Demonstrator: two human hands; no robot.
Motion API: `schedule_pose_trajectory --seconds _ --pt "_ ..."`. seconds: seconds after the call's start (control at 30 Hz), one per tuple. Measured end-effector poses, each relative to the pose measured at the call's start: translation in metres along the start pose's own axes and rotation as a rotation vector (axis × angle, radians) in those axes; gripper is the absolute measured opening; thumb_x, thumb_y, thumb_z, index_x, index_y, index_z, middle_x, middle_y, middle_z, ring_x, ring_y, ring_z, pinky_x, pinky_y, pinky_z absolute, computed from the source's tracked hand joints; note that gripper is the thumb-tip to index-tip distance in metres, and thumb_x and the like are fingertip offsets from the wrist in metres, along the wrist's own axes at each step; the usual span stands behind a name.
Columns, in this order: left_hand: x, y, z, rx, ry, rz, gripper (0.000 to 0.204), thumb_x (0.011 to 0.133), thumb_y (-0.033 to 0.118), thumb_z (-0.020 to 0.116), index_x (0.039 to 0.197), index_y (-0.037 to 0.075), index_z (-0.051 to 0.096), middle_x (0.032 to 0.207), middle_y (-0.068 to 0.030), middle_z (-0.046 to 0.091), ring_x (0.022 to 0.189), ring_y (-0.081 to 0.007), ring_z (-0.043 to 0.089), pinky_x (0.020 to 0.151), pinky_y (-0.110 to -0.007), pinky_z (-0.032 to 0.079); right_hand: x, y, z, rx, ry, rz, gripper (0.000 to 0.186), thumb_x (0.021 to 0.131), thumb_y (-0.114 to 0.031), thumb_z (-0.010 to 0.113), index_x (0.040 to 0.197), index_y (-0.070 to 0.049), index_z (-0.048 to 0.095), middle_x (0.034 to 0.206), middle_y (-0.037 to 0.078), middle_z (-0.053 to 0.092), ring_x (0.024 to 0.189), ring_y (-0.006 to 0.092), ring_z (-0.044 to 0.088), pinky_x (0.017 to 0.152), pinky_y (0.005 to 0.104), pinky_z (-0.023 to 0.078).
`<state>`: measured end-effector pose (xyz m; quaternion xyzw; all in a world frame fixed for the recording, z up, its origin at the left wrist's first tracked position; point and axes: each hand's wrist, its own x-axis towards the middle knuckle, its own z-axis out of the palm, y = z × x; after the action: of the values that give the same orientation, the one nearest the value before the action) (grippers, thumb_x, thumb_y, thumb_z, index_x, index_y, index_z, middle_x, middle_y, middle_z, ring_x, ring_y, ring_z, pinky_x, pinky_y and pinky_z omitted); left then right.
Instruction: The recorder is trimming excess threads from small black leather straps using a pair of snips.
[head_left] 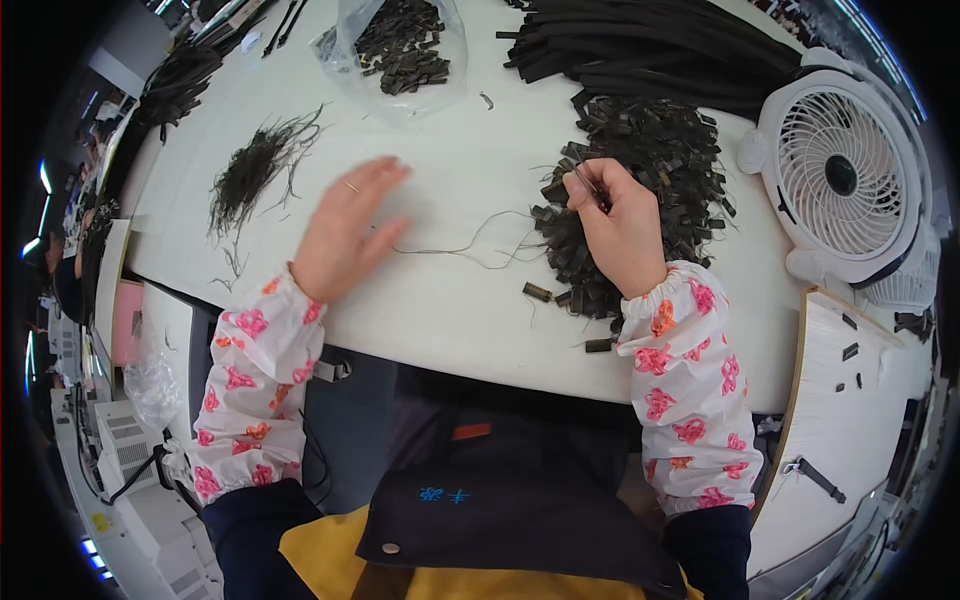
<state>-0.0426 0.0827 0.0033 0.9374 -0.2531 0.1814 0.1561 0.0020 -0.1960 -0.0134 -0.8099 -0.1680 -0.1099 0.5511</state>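
Observation:
My right hand [622, 222] is closed around a slim dark metal tool [590, 182] that looks like thread snips, over the left side of a heap of small black fabric loops [660, 150]. Loose thread ends stick out of the heap. My left hand [350, 228] is a little blurred above the white table, its thumb apart from the fingers and nothing seen in it. A long dark thread [450, 250] runs from near its thumb toward the heap. One loose fabric loop [537, 292] lies at the heap's near left edge.
A pile of cut threads [250, 175] lies at the left of the white table [440, 320]. At the back are a clear plastic bag [350, 75] of black pieces and a bundle of black strips [650, 45]. A white fan [840, 172] stands at the right.

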Motion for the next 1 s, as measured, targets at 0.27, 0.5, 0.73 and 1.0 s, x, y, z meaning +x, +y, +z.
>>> schedule_pose_trajectory --seconds 0.27,0.5,0.73,1.0 --pt "0.015 -0.036 -0.004 0.145 0.225 -0.091 0.024 0.082 0.01 0.059 0.104 0.002 0.059 0.104 -0.0164 0.06 0.091 -0.0336 0.058 0.079 -0.038 0.046 0.004 -0.004 0.001 0.001 -0.012 -0.036 0.012 0.08 -0.006 0.063 0.086 0.003 0.057 0.07 0.013 0.062 0.059 0.0202 0.06 0.056 0.0284 0.046" --pt "0.075 0.066 0.032 -0.494 -0.052 -0.012 0.016 0.08 0.011 0.062 0.093 0.001 0.061 0.082 -0.012 0.064 0.075 -0.026 0.061 0.069 -0.032 0.047 -0.005 -0.005 -0.002 -0.047 -0.056 -0.091 0.015 0.077 -0.002 0.061 0.09 0.001 0.056 0.077 0.015 0.062 0.068 0.0287 0.062 0.06 0.0329 0.048" --pt "0.103 -0.004 0.047 -0.777 0.166 -0.232 0.018 0.085 0.011 0.059 0.095 -0.003 0.06 0.072 -0.0075 0.064 0.065 -0.0124 0.059 0.06 -0.025 0.048 0.003 -0.01 -0.006 0.076 0.081 -0.094 0.014 0.084 -0.01 0.061 0.089 0.001 0.055 0.068 0.01 0.058 0.058 0.0173 0.057 0.055 0.026 0.045" --pt "0.06 0.057 0.035 -0.669 -0.342 0.166 0.012 0.072 0.004 0.069 0.081 0.002 0.061 0.075 -0.0066 0.06 0.068 -0.0192 0.058 0.062 -0.028 0.046 0.005 -0.011 -0.016 0.23 0.068 0.166 0.027 0.093 -0.025 0.05 0.099 -0.001 0.059 0.067 0.003 0.059 0.051 0.0048 0.048 0.05 0.0208 0.04"
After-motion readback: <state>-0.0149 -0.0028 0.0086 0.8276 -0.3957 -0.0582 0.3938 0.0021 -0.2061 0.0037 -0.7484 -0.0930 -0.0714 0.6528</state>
